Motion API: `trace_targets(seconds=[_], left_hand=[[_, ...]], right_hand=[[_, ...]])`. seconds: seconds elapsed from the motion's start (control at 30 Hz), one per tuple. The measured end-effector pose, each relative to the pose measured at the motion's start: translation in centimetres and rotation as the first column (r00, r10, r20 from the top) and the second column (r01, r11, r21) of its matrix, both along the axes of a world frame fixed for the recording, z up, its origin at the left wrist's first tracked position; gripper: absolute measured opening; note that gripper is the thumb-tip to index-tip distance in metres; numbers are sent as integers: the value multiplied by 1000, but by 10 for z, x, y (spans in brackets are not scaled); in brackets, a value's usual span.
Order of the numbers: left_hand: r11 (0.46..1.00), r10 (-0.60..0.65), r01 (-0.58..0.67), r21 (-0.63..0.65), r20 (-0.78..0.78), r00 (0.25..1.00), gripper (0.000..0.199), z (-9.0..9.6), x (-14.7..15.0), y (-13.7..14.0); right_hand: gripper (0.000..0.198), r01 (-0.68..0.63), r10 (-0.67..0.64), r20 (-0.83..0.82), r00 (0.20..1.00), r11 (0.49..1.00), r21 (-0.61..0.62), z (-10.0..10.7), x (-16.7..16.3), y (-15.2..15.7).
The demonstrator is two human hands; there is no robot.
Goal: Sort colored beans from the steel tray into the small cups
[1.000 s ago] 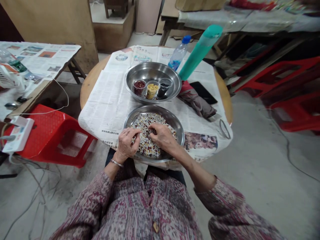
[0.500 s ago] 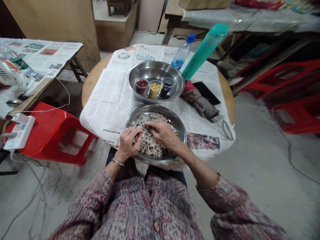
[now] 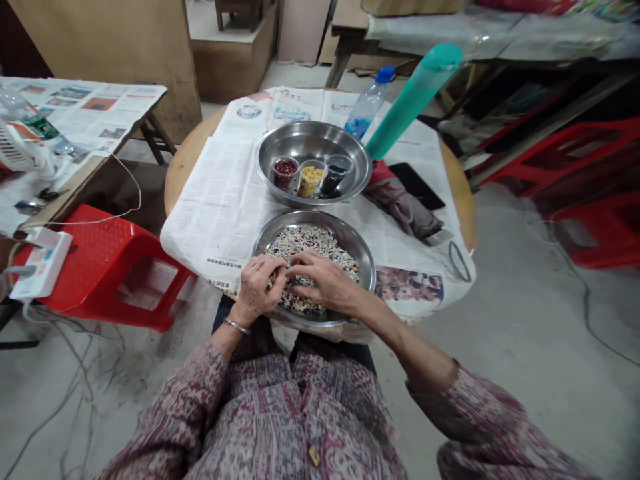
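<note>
A steel bowl (image 3: 371, 267) near the table's front edge holds a spread of small mixed beads or grains (image 3: 320, 240), white, yellow, dark red and black. Over its left side my left hand (image 3: 257, 283) is curled, fingertips and thumb drawn in; whatever they hold is hidden. My right hand (image 3: 325, 280) hovers above the middle of the beads, thumb apart from the fingers, its fingertips close to the left ones. Behind, a second steel bowl (image 3: 305, 137) carries three clear cups: one of dark red pieces (image 3: 285, 175), one of yellow (image 3: 311, 180), one of black (image 3: 336, 177).
Newspaper (image 3: 210, 193) covers the round table. A blue-capped bottle (image 3: 367, 103), a long green tube (image 3: 415, 100), a folded umbrella (image 3: 400, 207) and a dark phone or tablet (image 3: 417, 187) lie right of the bowls. A red stool (image 3: 100, 260) with a power strip (image 3: 43, 263) stands left.
My right hand has shifted slightly down and its thumb and fingers have spread apart. My left hand stays curled in nearly the same place.
</note>
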State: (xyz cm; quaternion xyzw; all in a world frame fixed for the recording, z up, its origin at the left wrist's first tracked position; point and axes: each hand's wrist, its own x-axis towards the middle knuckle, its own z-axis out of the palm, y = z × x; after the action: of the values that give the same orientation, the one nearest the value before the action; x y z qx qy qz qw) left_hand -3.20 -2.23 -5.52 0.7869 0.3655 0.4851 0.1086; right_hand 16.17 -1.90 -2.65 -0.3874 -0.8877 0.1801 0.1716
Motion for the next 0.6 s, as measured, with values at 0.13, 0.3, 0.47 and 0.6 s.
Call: trace_targets(seconds=[0.13,0.3,0.47,0.6], left_hand=[[1000,10,-10,19,9,1000,12,0,0,0],[1000,11,-11,-4,-4,1000,11,2,0,-1],[1000,3,-2,-22,6,1000,12,4,1,-3],[999,-3,3,-48,-7,1000,14,3,0,-3]], right_hand=[[10,78,-78,18,997,997,14,-3,20,-4],[23,263,-264,21,964,964,38,-8,29,3],[19,302,-305,29,952,950,87,2,15,4],[15,373,-374,-17,927,917,140,15,9,8]])
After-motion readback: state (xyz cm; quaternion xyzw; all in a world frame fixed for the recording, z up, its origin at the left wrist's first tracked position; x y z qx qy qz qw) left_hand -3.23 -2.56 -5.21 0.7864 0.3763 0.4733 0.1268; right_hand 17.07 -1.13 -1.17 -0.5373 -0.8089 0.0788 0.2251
